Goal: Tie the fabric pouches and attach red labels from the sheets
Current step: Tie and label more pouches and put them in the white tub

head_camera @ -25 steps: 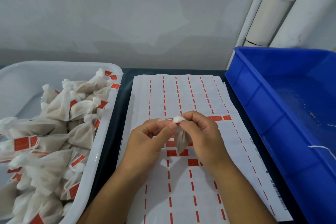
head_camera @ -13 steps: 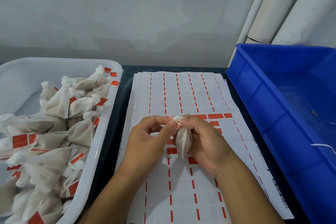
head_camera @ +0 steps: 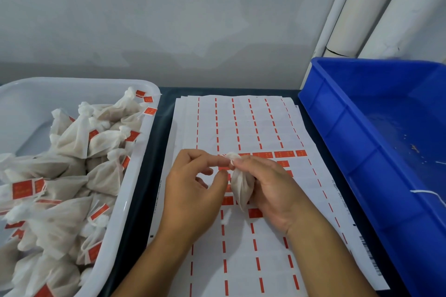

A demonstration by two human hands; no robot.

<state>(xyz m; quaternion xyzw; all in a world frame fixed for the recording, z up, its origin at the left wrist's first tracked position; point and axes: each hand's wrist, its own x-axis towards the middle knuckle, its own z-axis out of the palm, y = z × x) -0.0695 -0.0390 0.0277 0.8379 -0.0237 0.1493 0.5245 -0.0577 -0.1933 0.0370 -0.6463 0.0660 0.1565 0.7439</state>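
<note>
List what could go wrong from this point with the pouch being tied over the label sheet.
1. The right hand grips the pouch only near its neck while the left hand pinches at the top; a slip could loosen the tie.
2. The pouch hangs just over the sheet, so it might catch on the remaining red labels.
3. The white tray looks heaped near its rim; another pouch might tumble out.

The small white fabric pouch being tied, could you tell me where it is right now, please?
In the head view the small white fabric pouch hangs centre frame, gripped by the right hand above the white label sheet, with the left hand beside it.
</note>
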